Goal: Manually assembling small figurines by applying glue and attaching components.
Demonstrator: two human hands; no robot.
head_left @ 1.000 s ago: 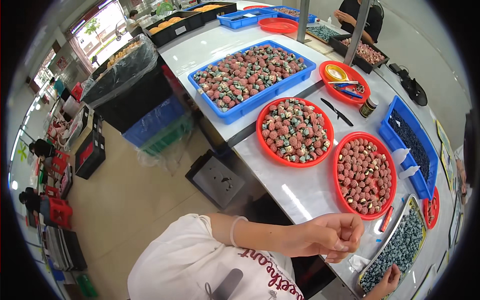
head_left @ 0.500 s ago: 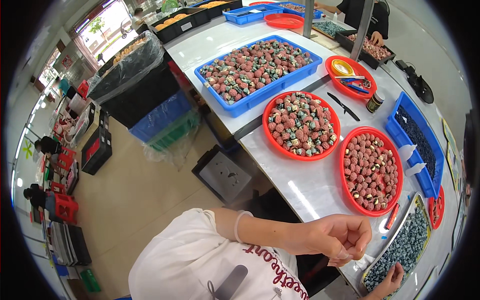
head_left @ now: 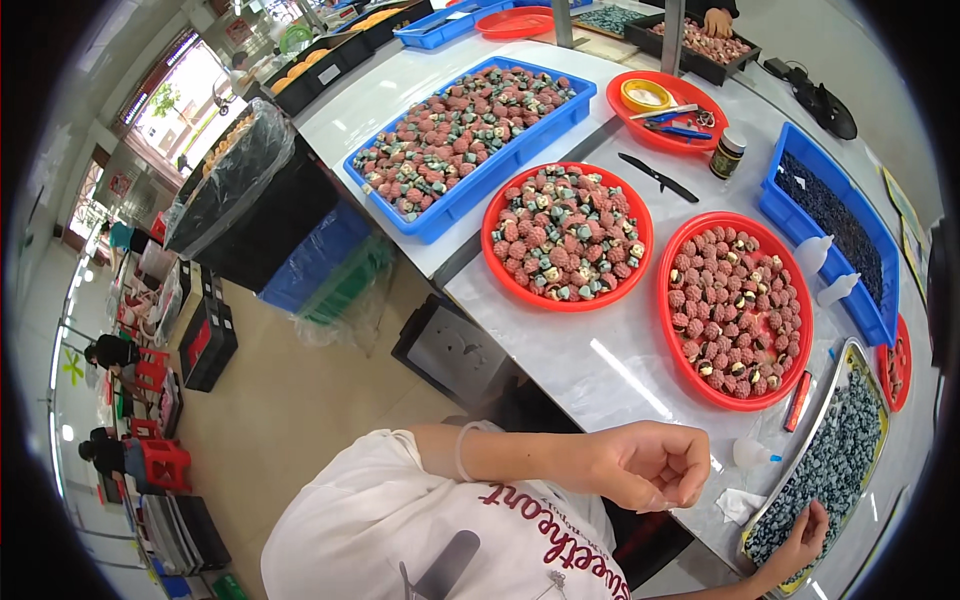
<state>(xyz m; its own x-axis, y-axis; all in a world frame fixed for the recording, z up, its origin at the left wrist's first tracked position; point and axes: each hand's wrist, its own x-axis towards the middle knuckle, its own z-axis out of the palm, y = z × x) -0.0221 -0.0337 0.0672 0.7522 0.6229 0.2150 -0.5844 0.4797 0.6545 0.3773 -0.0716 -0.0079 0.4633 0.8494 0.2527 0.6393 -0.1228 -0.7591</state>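
Note:
My left hand (head_left: 645, 465) hovers at the near edge of the grey table (head_left: 590, 375), its fingers curled shut in a pinch; nothing shows inside it. A bracelet sits on that wrist. My right hand (head_left: 800, 540) lies with fingers spread on the dark blue-grey beads in a metal tray (head_left: 884, 415) at the lower right. Between the hands are a small clear squeeze bottle (head_left: 750, 452) and a white tissue (head_left: 738, 505). Beyond my left hand stand two round red trays (head_left: 668, 305) (head_left: 492, 235) of red berry-shaped pieces.
A blue crate (head_left: 440, 225) of the same pieces stands farther back. A blue bin (head_left: 872, 322) of dark beads, two white bottles (head_left: 812, 252), a black knife (head_left: 655, 175) and a small jar (head_left: 730, 152) are at the right. A lined black bin (head_left: 240, 190) stands on the floor at the left.
My right hand has slid a little farther onto the beads in the metal tray. My left hand stays curled at the table edge.

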